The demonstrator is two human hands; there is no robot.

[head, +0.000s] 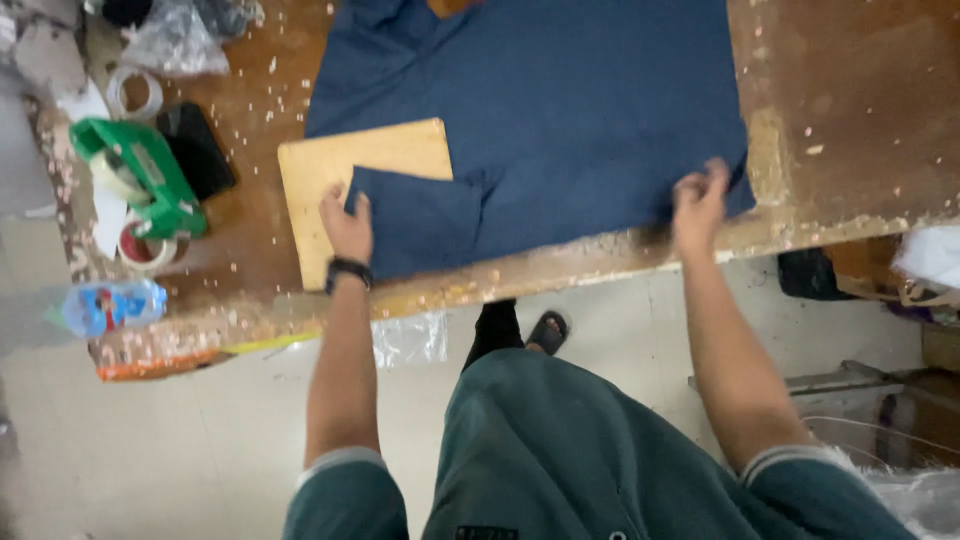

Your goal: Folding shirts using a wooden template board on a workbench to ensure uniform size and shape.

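- Left hand [347, 225] pressed flat on folded sleeve of navy garment [560, 110], over wooden board [330, 170].
- Right hand [698, 200] at 3 o'clock, pinching garment's edge.
- Green tape dispenser [140, 175] at 9 o'clock on table [850, 90].

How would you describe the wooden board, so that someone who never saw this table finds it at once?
Look at the worn brown table and the dark blue garment spread over it. Under the garment's near left corner, by the left hand, lies the board. It is the only pale, flat, square-edged wooden thing; the green tape dispenser sits further left.
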